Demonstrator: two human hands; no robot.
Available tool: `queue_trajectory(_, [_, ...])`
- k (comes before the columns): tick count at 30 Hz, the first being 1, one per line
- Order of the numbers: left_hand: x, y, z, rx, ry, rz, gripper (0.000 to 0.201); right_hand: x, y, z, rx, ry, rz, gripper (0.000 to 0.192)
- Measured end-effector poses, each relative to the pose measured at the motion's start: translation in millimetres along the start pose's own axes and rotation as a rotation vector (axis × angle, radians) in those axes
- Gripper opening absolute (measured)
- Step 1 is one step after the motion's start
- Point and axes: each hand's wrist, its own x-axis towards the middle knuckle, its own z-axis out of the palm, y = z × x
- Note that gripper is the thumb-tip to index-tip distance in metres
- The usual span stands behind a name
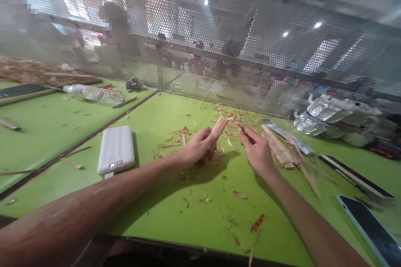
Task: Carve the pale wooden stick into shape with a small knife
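Note:
My left hand (pixel 196 148) is closed around a short pale piece of wood (pixel 219 127) that sticks up and to the right out of the fist. My right hand (pixel 257 150) sits just right of it, fingers pinched on a thin dark tool (pixel 244 130) whose tip points at the wood's upper end. Both hands hover over the green table (pixel 175 212), above a scatter of wood shavings (pixel 184 133). A pile of split wood strips (pixel 286 152) lies directly right of my right hand.
A white power bank (pixel 115 149) lies left of my hands. A phone (pixel 369 225) and a dark flat bar (pixel 354 175) lie at the right, crumpled foil bags (pixel 332 119) behind them. A plastic bottle (pixel 94 93) rests on the neighbouring table. A perforated metal screen (pixel 219 50) closes the back.

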Motion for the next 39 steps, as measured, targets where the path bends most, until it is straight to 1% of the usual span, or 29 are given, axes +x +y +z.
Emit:
queue_trajectory(3, [-0.3, 3.5, -1.2, -0.036, -0.001, 0.018, 0.029, -2.5, -2.8, 3.2, -0.034, -0.081, -0.08, 0.041])
queue_trajectory(7, [-0.7, 5.7, -2.0, -0.046, -0.026, 0.048, 0.022, -3.1, -3.4, 5.9, -0.113, -0.159, -0.092, 0.039])
queue_trajectory(10, [-1.7, 5.7, -1.2, -0.028, -0.084, 0.05, 0.023, -3.0, -3.3, 7.0, -0.153, -0.151, -0.144, 0.037])
queue_trajectory(13, [-1.7, 3.8, 0.3, -0.029, -0.106, 0.055, 0.023, -3.8, -4.4, 7.0, -0.188, -0.132, -0.208, 0.035])
queue_trajectory(16, [-1.1, 1.7, 2.4, -0.005, -0.085, 0.057, 0.029, -5.4, -6.0, 6.1, -0.244, -0.133, -0.243, 0.034])
queue_trajectory(18, [-1.4, 1.6, 4.2, 0.042, -0.05, 0.053, 0.035, -6.0, -5.6, 5.8, -0.284, -0.151, -0.241, 0.033])
queue_trajectory(21, [-3.1, 2.4, 7.0, 0.127, -0.006, 0.052, 0.042, -5.4, -0.7, 6.3, -0.327, -0.184, -0.234, 0.034])
queue_trajectory(24, [-3.6, 0.3, 8.5, 0.214, 0.012, 0.064, 0.044, -4.1, 5.6, 8.5, -0.376, -0.19, -0.234, 0.036])
queue_trajectory(27, [-1.3, -5.8, 8.8, 0.286, 0.043, 0.078, 0.045, -3.9, 7.6, 12.0, -0.461, -0.2, -0.21, 0.038])
queue_trajectory(29, [0.2, -9.4, 9.4, 0.31, 0.055, 0.06, 0.045, -3.4, 7.4, 13.4, -0.501, -0.205, -0.196, 0.039])
queue_trajectory(31, [-0.3, -10.0, 10.8, 0.324, 0.04, 0.03, 0.041, -0.6, 10.2, 12.1, -0.504, -0.195, -0.171, 0.039])
queue_trajectory(33, [-3.2, -6.7, 13.0, 0.35, -0.019, 0.03, 0.036, 5.7, 19.2, 6.3, -0.504, -0.168, -0.086, 0.04])
queue_trajectory(36, [-9.2, 2.6, 15.3, 0.341, -0.136, 0.064, 0.031, 19.3, 42.0, -10.0, -0.535, -0.078, 0.127, 0.039])
queue_trajectory(37, [-10.5, 5.4, 15.2, 0.314, -0.152, 0.062, 0.03, 23.4, 49.1, -15.6, -0.534, -0.01, 0.179, 0.037])
queue_trajectory(39, [-10.8, 9.0, 13.5, 0.249, -0.129, 0.019, 0.03, 29.0, 57.1, -23.2, -0.462, 0.076, 0.192, 0.037])
